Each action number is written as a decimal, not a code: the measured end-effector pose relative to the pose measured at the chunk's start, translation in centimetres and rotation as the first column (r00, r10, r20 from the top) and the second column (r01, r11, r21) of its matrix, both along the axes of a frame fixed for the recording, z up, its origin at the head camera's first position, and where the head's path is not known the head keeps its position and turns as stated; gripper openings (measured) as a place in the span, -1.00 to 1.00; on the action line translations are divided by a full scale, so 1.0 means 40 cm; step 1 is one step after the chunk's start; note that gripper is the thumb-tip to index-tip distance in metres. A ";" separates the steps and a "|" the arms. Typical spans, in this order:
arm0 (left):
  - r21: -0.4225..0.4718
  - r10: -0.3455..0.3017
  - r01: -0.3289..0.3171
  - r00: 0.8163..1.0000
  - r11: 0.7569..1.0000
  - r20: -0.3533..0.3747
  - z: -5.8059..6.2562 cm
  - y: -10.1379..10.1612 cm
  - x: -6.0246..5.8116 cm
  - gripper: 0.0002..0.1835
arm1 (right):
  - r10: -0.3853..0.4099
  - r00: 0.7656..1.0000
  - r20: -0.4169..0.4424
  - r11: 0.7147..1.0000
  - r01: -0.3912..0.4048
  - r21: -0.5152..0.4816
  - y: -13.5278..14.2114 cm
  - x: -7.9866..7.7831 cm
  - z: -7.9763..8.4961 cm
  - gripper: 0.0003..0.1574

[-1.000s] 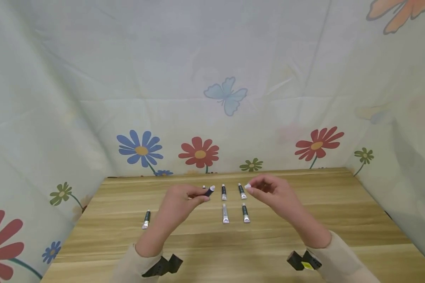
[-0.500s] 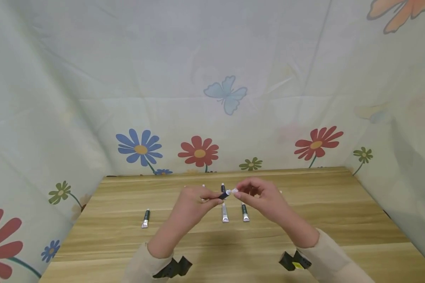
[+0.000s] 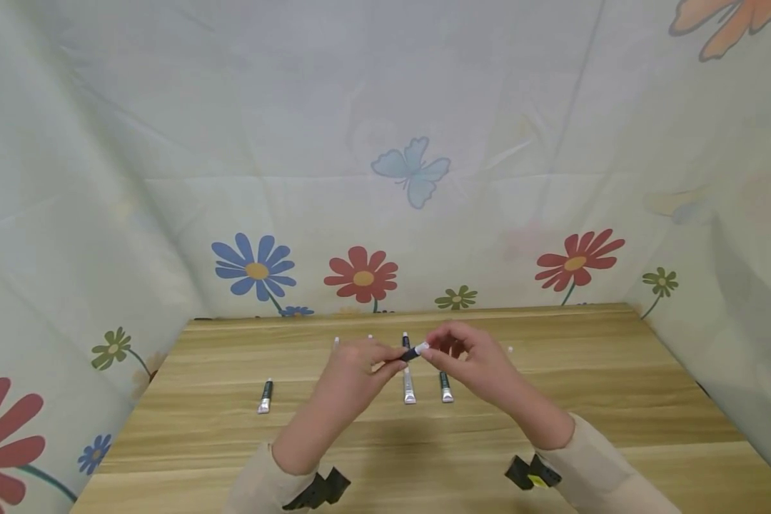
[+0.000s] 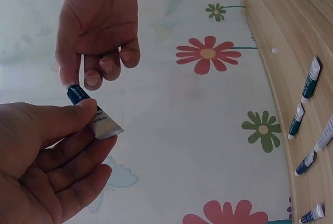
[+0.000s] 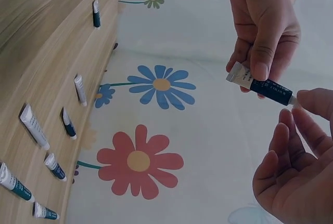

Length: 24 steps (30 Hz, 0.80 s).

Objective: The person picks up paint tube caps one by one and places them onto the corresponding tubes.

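Observation:
My left hand (image 3: 353, 368) pinches a small dark blue paint tube (image 3: 411, 354) between thumb and fingers, its flat silver crimped end (image 4: 108, 127) toward the palm. The tube is held tilted above the table. At its other end, my right hand (image 3: 472, 357) pinches the white cap (image 3: 422, 348) between thumb and forefinger. Cap and tube tip meet; whether the thread is engaged cannot be seen. In the right wrist view the dark label of the tube (image 5: 270, 90) shows between both hands, and the right fingertips mostly cover the cap.
Several paint tubes lie on the wooden table (image 3: 540, 457): a green one (image 3: 266, 396) at left, a silver-white one (image 3: 409, 389) and another green one (image 3: 447, 387) below the hands. A small white piece (image 3: 510, 349) lies right of them. A flowered cloth (image 3: 488, 214) hangs behind.
The hands have come together: my left hand moved right with the tube, my right hand moved left with the white cap. The cap, apart from the tube before, now meets its tip.

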<state>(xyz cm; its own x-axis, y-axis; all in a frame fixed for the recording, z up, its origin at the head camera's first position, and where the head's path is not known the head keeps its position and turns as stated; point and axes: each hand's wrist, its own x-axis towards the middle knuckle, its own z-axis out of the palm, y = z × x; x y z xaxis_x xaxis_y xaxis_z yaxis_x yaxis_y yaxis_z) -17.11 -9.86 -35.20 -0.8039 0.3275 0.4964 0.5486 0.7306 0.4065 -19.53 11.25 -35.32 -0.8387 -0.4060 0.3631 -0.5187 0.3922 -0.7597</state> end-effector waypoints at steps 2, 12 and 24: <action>-0.007 -0.005 0.005 0.999 1.000 -0.038 -0.001 -0.001 0.002 -0.83 | 0.010 1.000 -0.011 1.000 -0.010 0.000 -0.002 -0.002 0.000 -0.87; 0.068 -0.030 0.036 0.996 0.997 -0.088 -0.011 -0.005 0.002 -0.83 | 0.067 0.998 -0.017 0.998 -0.067 -0.009 -0.004 -0.008 0.005 -0.78; 0.071 -0.037 0.054 0.974 0.996 -0.223 -0.024 0.004 0.003 -0.83 | 0.063 0.990 -0.125 0.998 -0.066 -0.020 -0.015 -0.025 -0.005 -0.94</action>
<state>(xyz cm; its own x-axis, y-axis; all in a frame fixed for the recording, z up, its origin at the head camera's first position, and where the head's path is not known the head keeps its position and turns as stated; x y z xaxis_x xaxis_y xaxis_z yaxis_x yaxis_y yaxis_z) -16.98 -9.70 -36.15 -0.6561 0.3161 0.6853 0.6636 0.6742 0.3243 -20.51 10.63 -35.51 -0.7587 -0.4478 0.4732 -0.6334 0.3373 -0.6964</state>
